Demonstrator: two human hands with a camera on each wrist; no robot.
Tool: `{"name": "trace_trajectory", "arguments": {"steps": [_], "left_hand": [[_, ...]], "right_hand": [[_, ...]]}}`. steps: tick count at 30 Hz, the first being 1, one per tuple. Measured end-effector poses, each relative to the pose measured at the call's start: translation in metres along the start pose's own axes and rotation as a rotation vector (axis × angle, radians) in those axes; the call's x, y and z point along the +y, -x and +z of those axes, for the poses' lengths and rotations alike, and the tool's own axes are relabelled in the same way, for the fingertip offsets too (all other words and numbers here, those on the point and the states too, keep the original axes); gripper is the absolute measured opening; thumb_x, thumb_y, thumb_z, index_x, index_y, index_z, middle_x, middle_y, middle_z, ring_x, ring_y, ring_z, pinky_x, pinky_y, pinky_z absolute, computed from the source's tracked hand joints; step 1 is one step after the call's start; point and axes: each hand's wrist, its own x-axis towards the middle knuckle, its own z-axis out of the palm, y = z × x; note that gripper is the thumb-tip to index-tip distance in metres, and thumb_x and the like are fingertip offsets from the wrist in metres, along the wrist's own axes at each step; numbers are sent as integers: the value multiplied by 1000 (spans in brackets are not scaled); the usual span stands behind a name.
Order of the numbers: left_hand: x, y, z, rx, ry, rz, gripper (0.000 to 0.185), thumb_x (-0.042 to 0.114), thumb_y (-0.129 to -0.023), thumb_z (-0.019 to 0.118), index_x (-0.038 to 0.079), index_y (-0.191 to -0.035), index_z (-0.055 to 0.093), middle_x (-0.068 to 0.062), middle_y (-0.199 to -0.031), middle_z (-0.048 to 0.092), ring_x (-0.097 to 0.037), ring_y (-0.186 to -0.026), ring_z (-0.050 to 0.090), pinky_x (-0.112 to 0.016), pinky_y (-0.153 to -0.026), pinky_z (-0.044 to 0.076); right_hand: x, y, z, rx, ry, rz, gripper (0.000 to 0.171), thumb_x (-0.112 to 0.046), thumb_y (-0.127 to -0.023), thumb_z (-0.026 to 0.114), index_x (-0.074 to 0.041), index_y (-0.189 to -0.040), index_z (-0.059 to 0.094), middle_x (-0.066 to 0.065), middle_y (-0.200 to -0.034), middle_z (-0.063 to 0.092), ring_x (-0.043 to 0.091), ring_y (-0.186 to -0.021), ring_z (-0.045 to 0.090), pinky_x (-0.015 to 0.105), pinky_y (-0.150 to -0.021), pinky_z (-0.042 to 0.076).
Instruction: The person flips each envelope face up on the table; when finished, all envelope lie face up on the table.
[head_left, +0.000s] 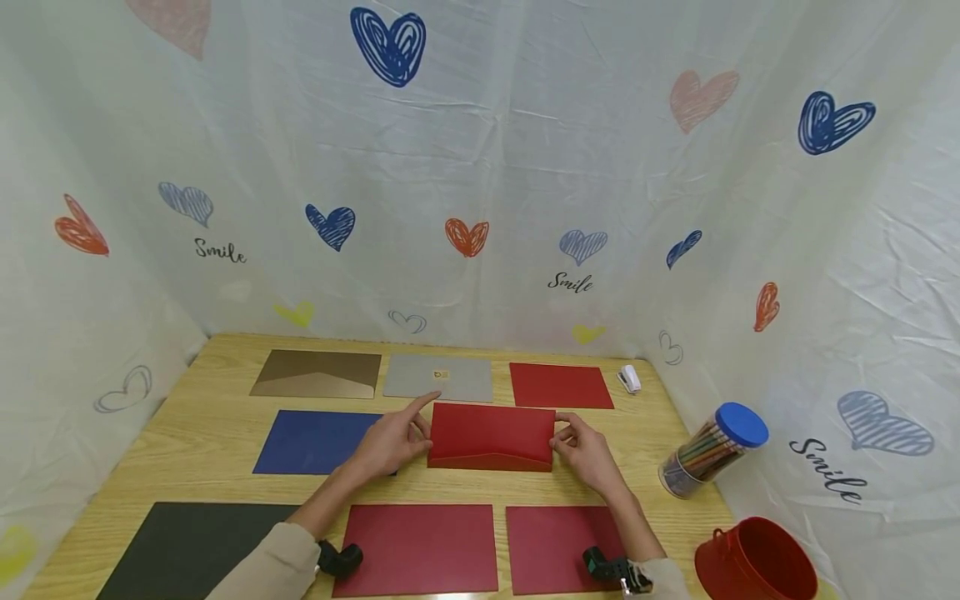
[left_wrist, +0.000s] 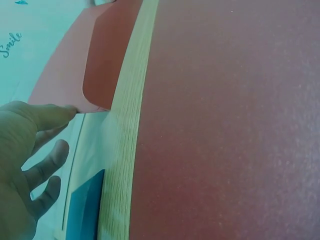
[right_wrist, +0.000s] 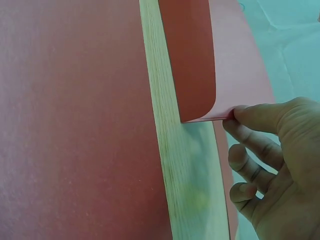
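Observation:
A glossy red envelope (head_left: pixel 492 435) with a wide flap is held by its two short ends, its front edge tilted. My left hand (head_left: pixel 393 437) pinches the left end with the thumb, its index finger stretched out past the top corner. At the right end my right hand (head_left: pixel 585 450) pinches the edge between thumb and index finger. In the left wrist view the envelope's flap (left_wrist: pixel 102 60) shows near the left thumb. The right wrist view shows the envelope's rounded flap corner (right_wrist: pixel 192 75), with the other fingers loosely bent below.
Around lie a blue envelope (head_left: pixel 311 442), bronze envelope (head_left: pixel 315 373), grey envelope (head_left: pixel 405 379), another red envelope (head_left: pixel 561 386), dark envelope (head_left: pixel 195 550) and two maroon envelopes, left (head_left: pixel 420 550) and right (head_left: pixel 551 542). A small stapler (head_left: pixel 628 379), pencil jar (head_left: pixel 708 450) and red bucket (head_left: pixel 757 558) stand right.

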Motion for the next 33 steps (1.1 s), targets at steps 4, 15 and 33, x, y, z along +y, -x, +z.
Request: {"name": "trace_trajectory", "arguments": {"steps": [4, 15, 33], "left_hand": [[3, 0, 0, -8, -41, -2, 78, 15, -85, 82, 25, -152, 44, 14, -90, 66, 3, -64, 55, -24, -57, 46], [9, -2, -1, -15, -109, -38, 75, 17, -82, 85, 20, -148, 48, 15, -89, 68, 3, -66, 57, -24, -60, 47], [8, -5, 3, -26, -220, -38, 75, 24, -78, 89, 10, -143, 56, -4, -123, 65, -18, -94, 60, -36, -70, 50]], "right_hand": [[0, -2, -1, -11, 21, -28, 54, -7, -91, 74, -12, -141, 54, -3, -85, 69, 11, -68, 62, 25, -58, 46], [-2, -7, -2, -60, 44, -37, 62, -3, -91, 72, -12, -148, 49, -4, -86, 69, 16, -68, 64, 26, -60, 46], [-3, -14, 3, -88, 134, 20, 58, -5, -89, 74, -13, -143, 54, -6, -82, 68, 8, -70, 60, 30, -66, 47]]}}
